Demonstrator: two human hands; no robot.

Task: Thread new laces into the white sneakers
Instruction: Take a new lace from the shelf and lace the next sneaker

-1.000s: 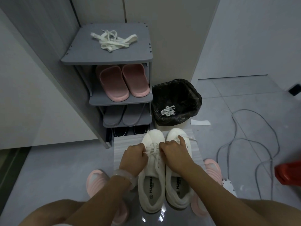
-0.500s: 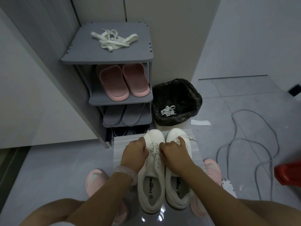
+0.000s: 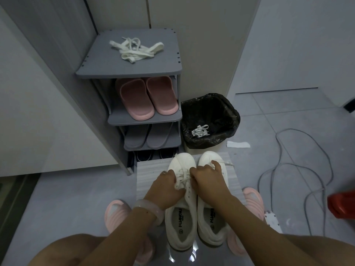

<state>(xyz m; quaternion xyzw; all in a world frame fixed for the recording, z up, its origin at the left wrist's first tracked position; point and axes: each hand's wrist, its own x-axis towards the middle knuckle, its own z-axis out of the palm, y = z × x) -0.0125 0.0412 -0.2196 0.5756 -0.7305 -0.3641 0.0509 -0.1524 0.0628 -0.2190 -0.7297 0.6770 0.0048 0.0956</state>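
Note:
Two white sneakers stand side by side on a pale mat point(image 3: 148, 175), toes pointing away from me. My left hand point(image 3: 165, 187) and my right hand point(image 3: 208, 178) sit close together over the left sneaker point(image 3: 182, 214), each pinching the white lace point(image 3: 182, 177) at its eyelets. The right sneaker point(image 3: 210, 225) lies partly under my right forearm, and a lace end trails off its toe at the right. A bundle of loose white laces point(image 3: 134, 49) lies on top of the grey shoe rack point(image 3: 128, 71).
Pink slippers point(image 3: 148, 98) and grey slippers fill the rack's lower shelves. A black-lined bin point(image 3: 210, 120) with a discarded lace stands right of the rack. A grey cable point(image 3: 288, 166) loops over the floor at right, beside a red object point(image 3: 342, 204). My feet wear pink slippers.
My left hand slid a little forward along the left sneaker's lacing and back toward the right hand. The lace between both hands is now drawn tighter.

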